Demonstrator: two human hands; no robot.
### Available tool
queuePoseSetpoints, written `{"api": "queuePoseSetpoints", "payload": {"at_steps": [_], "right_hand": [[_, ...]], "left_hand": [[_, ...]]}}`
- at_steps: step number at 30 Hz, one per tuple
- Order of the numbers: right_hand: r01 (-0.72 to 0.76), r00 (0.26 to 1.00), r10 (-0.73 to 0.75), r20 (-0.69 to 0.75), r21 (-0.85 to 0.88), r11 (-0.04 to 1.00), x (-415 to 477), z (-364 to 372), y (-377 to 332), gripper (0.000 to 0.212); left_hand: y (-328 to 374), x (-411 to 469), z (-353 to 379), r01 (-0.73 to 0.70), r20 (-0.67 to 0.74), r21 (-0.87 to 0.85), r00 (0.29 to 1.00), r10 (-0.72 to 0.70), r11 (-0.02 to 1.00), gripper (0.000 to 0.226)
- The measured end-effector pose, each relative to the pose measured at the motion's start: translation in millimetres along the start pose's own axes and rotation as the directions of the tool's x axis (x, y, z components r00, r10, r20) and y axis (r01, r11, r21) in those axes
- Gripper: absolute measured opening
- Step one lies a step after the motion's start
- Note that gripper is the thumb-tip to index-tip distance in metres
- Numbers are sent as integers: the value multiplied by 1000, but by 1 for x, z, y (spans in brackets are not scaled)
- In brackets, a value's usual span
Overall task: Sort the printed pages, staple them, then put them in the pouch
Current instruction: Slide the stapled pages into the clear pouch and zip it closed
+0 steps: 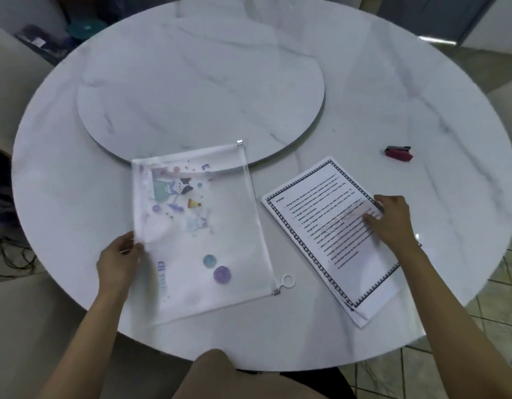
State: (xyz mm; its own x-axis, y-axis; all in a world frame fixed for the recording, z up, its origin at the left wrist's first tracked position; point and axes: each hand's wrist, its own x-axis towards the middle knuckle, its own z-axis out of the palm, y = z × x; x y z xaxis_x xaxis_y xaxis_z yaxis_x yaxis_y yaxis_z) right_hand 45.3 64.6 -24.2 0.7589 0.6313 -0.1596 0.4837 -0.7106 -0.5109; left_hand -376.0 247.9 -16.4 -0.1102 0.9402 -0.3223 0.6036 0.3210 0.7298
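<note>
A translucent zip pouch (203, 234) with cartoon prints lies on the round marble table (277, 341), its white ring zipper pull (287, 281) at the near right corner. My left hand (119, 259) pinches the pouch's left edge. To the right lies a stack of printed pages (321, 226) with a black patterned border, turned at an angle. My right hand (393, 223) grips the right edge of the stack, thumb on top of the text. A small red and black stapler (399, 154) sits beyond the pages, apart from both hands.
A raised round marble turntable (200, 90) fills the table's middle, its near rim under the pouch's top edge. Pale chairs stand at the left and near left. Tiled floor shows at the right, cables on the floor at the left.
</note>
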Motion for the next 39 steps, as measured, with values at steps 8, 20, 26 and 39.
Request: {"api": "queuePoseSetpoints", "payload": {"at_steps": [8,20,26,39], "right_hand": [[-120,969,166,183,-239,964,25,-11,5,82],[-189,913,262,313,-245,951,39,-18,2,74],[-122,942,150,300,-110,986,37,-22,11,62],[-177,860,-36,510,363,915,7,-39,30,8]], "left_hand": [[2,1,10,49,-23,1,999,-49,999,35],[9,-2,18,26,-48,101,999,-22,995,34],[11,-7,22,-48,-97,158,993,64,986,39],[36,-77,112,-507,199,241,860,470,827,45]]}}
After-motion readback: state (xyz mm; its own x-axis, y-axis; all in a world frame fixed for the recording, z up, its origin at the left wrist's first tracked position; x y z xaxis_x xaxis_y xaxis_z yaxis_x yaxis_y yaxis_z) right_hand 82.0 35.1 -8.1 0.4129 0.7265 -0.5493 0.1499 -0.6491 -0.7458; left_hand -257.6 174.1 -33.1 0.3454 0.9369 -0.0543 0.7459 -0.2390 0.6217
